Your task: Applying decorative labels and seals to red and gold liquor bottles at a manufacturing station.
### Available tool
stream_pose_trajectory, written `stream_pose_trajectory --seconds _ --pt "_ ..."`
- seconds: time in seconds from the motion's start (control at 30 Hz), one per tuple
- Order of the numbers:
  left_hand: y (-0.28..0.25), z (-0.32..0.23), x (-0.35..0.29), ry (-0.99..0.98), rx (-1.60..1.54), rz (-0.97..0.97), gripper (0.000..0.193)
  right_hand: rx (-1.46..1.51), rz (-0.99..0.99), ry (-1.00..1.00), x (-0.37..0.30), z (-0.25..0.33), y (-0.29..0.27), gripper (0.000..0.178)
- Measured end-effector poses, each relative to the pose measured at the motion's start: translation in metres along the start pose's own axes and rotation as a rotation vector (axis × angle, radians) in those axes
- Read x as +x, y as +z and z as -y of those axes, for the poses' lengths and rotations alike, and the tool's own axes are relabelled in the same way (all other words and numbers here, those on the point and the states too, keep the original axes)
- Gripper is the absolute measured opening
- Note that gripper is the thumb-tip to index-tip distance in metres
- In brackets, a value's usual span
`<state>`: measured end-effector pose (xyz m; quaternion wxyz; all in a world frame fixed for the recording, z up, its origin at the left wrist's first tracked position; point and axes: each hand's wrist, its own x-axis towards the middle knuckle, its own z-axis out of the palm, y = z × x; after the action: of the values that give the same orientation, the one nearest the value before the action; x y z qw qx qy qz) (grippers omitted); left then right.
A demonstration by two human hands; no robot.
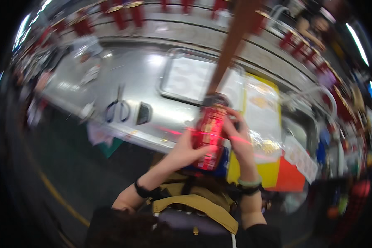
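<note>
Between my two hands is an upright red container with gold markings [211, 136] and a dark top; motion smears it, and its exact kind is unclear. My left hand [185, 152] is closed around its left side, with the thumb across the front. On the upper right side, my right hand [239, 134] grips it with curled fingers. Bright red light streaks cross the container and both hands. To the left on the metal table [130, 68] lie dark-handled scissors [118, 110] and a small dark rectangular object [144, 113].
Beyond my hands sits a metal tray [163, 84] lined with white. A brown post [232, 45] rises behind the container. On the right are a yellow sheet [273, 175], an orange sheet [290, 175] and a sink [297, 124]. Another person [314, 31] is at the far right.
</note>
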<state>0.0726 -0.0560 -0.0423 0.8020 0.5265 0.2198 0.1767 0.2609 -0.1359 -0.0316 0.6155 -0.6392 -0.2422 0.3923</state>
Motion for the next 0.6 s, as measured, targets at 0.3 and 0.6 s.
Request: stream_pose_trajectory --seconds 0.3,0.6 --pt "-0.012 0.013 -0.001 0.043 0.072 -0.021 0.095 -0.072 -0.054 -0.151 -0.003 -0.005 0.001 0.057" --pt "0.007 -0.163 -0.006 0.629 0.071 -0.229 0.085 -0.161 -0.064 -0.118 -0.004 -0.006 0.0 0.061"
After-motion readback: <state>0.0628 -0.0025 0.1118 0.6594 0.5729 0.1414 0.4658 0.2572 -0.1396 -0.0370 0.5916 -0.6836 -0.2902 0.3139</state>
